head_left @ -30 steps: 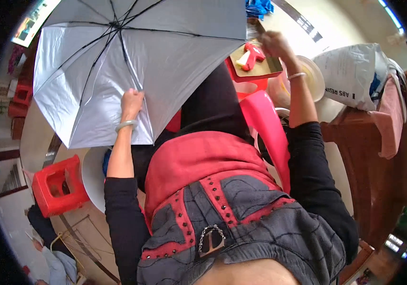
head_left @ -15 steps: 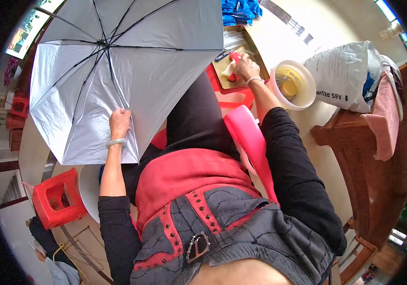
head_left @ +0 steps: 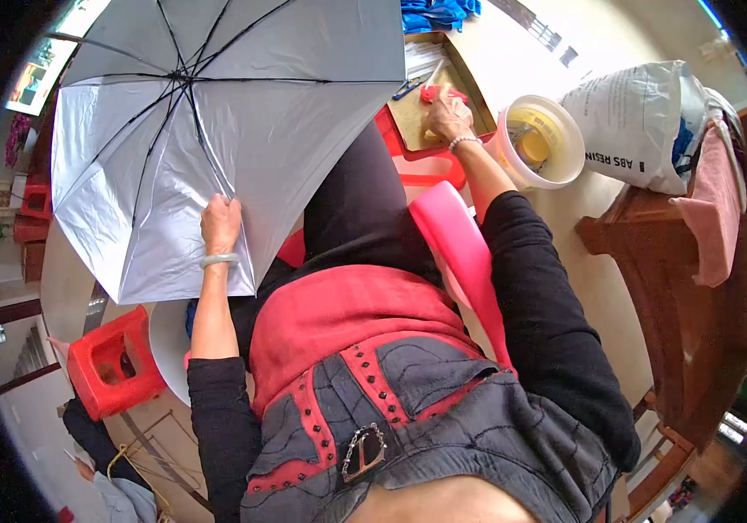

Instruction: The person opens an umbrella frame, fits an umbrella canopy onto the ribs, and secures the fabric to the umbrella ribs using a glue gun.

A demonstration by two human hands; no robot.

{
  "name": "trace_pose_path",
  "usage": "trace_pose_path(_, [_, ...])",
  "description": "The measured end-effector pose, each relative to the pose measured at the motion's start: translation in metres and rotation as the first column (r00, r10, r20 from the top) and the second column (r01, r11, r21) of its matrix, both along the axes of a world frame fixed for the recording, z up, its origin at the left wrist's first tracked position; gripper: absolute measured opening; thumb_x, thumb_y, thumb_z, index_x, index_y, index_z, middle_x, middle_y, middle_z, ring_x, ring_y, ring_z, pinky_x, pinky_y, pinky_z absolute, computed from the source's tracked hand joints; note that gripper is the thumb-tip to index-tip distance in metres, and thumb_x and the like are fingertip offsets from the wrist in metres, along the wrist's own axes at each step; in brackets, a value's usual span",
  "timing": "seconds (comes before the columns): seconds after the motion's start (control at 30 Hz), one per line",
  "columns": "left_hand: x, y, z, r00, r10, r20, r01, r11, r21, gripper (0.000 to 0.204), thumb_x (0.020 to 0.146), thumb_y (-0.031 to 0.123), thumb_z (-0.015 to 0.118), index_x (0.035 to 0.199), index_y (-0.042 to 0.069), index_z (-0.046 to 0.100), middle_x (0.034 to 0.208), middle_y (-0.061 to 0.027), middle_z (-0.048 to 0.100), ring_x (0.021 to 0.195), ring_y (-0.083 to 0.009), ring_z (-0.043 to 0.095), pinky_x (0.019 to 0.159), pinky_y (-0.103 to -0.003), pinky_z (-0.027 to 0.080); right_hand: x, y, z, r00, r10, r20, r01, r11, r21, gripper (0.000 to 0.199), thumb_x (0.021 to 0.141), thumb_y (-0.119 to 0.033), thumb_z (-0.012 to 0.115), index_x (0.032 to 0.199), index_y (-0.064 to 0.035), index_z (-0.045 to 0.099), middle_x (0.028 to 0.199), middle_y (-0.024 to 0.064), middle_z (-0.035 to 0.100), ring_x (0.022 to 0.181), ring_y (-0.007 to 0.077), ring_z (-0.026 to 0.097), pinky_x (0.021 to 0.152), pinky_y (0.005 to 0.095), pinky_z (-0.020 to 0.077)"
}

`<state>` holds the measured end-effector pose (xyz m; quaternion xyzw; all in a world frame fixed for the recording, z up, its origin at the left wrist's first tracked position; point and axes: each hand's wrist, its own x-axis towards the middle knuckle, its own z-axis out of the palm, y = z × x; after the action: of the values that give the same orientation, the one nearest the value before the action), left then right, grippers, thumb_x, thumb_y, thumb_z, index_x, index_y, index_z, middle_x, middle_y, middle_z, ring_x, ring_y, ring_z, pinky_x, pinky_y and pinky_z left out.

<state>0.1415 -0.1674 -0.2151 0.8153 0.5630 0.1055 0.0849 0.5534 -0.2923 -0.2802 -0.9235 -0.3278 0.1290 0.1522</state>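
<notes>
An opened silver-grey umbrella (head_left: 303, 122) with dark ribs spreads over my lap, its inner side up. My left hand (head_left: 221, 225) is closed round a rib at the umbrella's near edge. My right hand (head_left: 450, 118) reaches into a shallow box (head_left: 469, 77) at the far right, with its fingers curled down. A small red object (head_left: 443, 92) is at the fingertips; whether they grip it or something else is hidden. Beside it in the box lie a blue-handled tool (head_left: 407, 88) and thin white strips (head_left: 424, 59).
A white tub (head_left: 567, 144) with a yellow container inside stands right of the box. Beyond it are a white printed sack (head_left: 622, 122) and a pink cloth (head_left: 706, 218) on brown wooden furniture (head_left: 652, 235). A red stool (head_left: 116, 362) stands at left, near another person (head_left: 112, 488).
My right hand has shifted slightly within the box, and the red object now shows beyond its fingers. My left hand keeps its hold on the umbrella. The view has shifted slightly.
</notes>
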Motion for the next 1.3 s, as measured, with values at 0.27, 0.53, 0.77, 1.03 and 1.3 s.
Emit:
trace_pose_path(0.27, [-0.009,-0.008,0.005,0.998,0.044,-0.040,-0.045,0.998,-0.031,0.027,0.076,0.024,0.053,0.076,-0.002,0.057,0.079,-0.0250,0.060,0.078,-0.0407,0.058,0.068,-0.048,0.046,0.008,-0.022,0.020,0.994,0.106,0.033,-0.111,0.928,0.357,0.071,0.070,-0.031,0.067,0.126,-0.0137,0.027,0.097,0.0243,0.055,0.081,0.0374,0.059,0.064,0.0435,0.0491])
trace_pose_path(0.53, [0.002,-0.019,0.009,0.997,0.062,0.039,-0.063,0.998,0.021,0.020,0.075,0.017,0.053,0.074,-0.001,0.059,0.078,-0.0232,0.060,0.075,-0.0411,0.059,0.067,-0.047,0.048,0.055,-0.028,0.110,0.846,0.233,-0.479,0.418,0.266,0.868,0.044,0.076,-0.033,0.066,0.103,0.0003,0.055,0.085,0.0053,0.056,0.071,0.0125,0.056,0.055,0.0265,0.0486])
trace_pose_path(0.77, [-0.002,-0.010,-0.001,0.995,0.071,0.068,-0.076,0.994,0.074,0.015,0.073,0.012,0.052,0.072,0.000,0.060,0.075,-0.0236,0.061,0.073,-0.0393,0.060,0.066,-0.047,0.049,-0.059,0.018,0.188,0.827,0.557,-0.078,-0.085,0.260,0.962,0.032,0.078,-0.024,0.062,0.101,-0.0041,0.051,0.091,0.0093,0.058,0.082,0.0212,0.058,0.071,0.0344,0.0495])
trace_pose_path(1.03, [-0.008,-0.007,-0.020,0.991,0.044,0.130,-0.070,0.978,0.199,0.014,0.073,0.012,0.049,0.071,0.002,0.058,0.079,-0.0207,0.061,0.074,-0.0383,0.060,0.064,-0.048,0.048,-0.243,0.074,0.122,-0.056,0.564,-0.824,0.262,0.805,0.532,0.028,0.080,-0.017,0.053,0.097,0.0049,0.049,0.086,0.0172,0.060,0.079,0.0283,0.061,0.070,0.0381,0.0518])
trace_pose_path(1.3, [-0.002,-0.003,-0.008,0.938,0.233,0.257,-0.220,0.972,-0.078,0.023,0.071,0.018,0.050,0.071,-0.002,0.062,0.074,-0.0259,0.059,0.075,-0.0407,0.059,0.071,-0.045,0.047,-0.265,0.073,0.082,-0.041,0.386,-0.922,0.083,0.920,0.382,0.025,0.076,-0.011,0.054,0.094,0.0069,0.049,0.080,0.0173,0.059,0.070,0.0290,0.061,0.061,0.0398,0.0524])
